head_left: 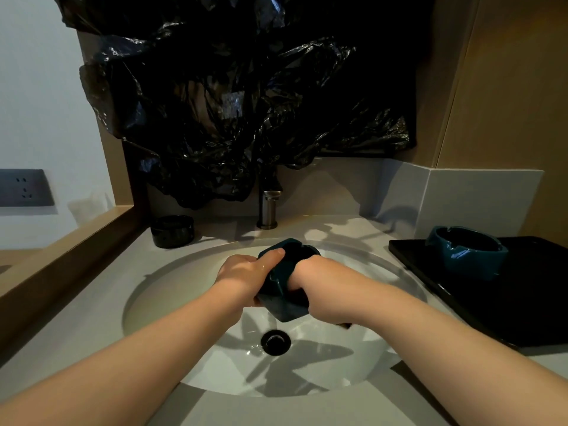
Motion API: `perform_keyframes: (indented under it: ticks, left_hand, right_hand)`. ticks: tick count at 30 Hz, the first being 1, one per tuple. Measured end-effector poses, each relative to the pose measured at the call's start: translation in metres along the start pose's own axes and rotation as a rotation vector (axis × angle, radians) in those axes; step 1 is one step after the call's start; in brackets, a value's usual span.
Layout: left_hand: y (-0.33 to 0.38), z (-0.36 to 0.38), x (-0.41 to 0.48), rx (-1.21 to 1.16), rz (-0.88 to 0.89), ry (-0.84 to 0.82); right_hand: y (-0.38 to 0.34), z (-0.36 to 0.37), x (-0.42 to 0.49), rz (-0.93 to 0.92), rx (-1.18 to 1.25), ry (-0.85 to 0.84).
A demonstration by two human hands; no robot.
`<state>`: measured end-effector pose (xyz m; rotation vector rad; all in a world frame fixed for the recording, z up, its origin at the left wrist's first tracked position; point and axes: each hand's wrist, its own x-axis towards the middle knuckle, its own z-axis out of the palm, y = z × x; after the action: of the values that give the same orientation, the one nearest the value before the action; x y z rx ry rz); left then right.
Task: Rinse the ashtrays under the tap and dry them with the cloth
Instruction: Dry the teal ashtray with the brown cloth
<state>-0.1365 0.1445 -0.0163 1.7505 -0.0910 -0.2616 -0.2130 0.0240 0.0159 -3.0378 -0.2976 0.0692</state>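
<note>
left hand [246, 273]: grips the held ashtray [285, 292] from its left side; thumb lies over the upper rim, fingers wrap underneath; skin looks wet
right hand [310, 276]: wrist bent sharply, hand against the ashtray's right side; fingers curl over the edge and clamp it; fingertips hidden
held ashtray: dark teal, glossy, faceted body; tilted, bowl facing away from the camera; up in the air between both hands, over the sink [147, 302], above and just behind the drain [275, 342]; in front of the tap [270, 207], not touching it
tap: metal post at the back edge of the basin; top hidden by the black plastic sheet [230, 103]; water flow: cannot tell
sink: white round basin, wet sheen near the drain
second ashtray [467, 253]: same teal type, upright on the back left corner of the black tray [522, 296]; well apart from the hands
black tray: flat on the counter [92, 318], right of the basin
black round pot [172, 231]: on the counter, back left, near the tap
wall socket [24, 187]: dark plate on the left wall
</note>
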Motion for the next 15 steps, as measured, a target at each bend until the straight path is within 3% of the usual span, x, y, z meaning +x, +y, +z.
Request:
perform_keyframes:
  ticks: [5,9,12,15]
  left_hand:
    - [0.000,-0.006,0.001,-0.094,-0.079,-0.080]
    - [-0.002,-0.009,0.002,-0.112,-0.117,-0.141]
    - [0.000,-0.010,0.001,-0.138,-0.132,-0.186]
    - [-0.001,-0.011,0.001,-0.106,-0.132,-0.200]
  right_hand:
    - [0.022,-0.007,-0.005,-0.177,-0.223,0.287]
    - [0.040,-0.005,0.000,-0.350,-0.221,0.568]
    - [0.039,0.009,0.010,-0.395,-0.286,0.563]
    - [0.038,0.012,0.016,-0.355,-0.326,0.450]
